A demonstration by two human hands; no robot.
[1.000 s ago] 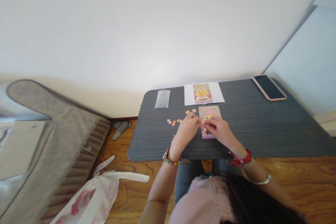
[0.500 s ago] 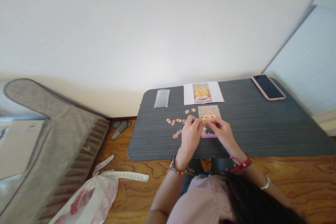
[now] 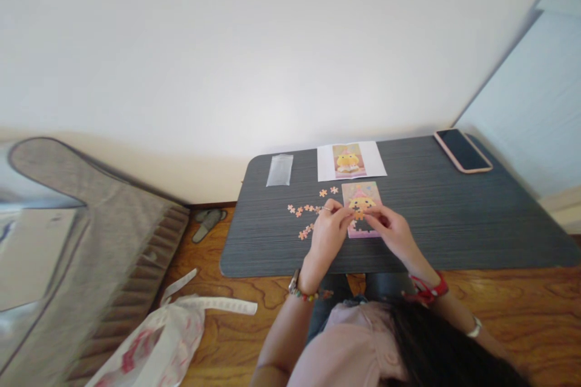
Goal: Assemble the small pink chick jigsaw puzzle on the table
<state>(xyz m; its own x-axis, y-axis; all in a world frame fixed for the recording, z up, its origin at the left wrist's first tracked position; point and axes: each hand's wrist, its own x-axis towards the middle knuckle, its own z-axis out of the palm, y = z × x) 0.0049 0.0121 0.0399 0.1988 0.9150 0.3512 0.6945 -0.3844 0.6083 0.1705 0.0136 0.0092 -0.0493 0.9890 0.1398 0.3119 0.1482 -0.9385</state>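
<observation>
An orange puzzle piece [image 3: 358, 216] is between the fingertips of both hands, over the partly filled jigsaw puzzle [image 3: 354, 188] with its yellow figure and pink border. My left hand [image 3: 328, 228] pinches the piece from the left, a ring on one finger. From the other side my right hand [image 3: 394, 231] has its thumb and fingers closed at the piece's right edge. A dark gap shows in the puzzle's lower part, below the fingers. Loose puzzle pieces [image 3: 299, 211] lie in a scatter left of my left hand, and two more pieces [image 3: 323, 193] sit above it.
Behind the puzzle lies a reference picture sheet [image 3: 374, 160]. A clear plastic bag [image 3: 279, 170] is at the back left of the dark table [image 3: 258, 254], a phone [image 3: 463, 150] at the back right. A white plastic bag [image 3: 177, 338] and slippers [image 3: 209, 224] are on the floor.
My right hand has shifted slightly right, widening the space between the hands. The orange piece shows more plainly and sits a little further right and nearer me. My left hand has hardly moved.
</observation>
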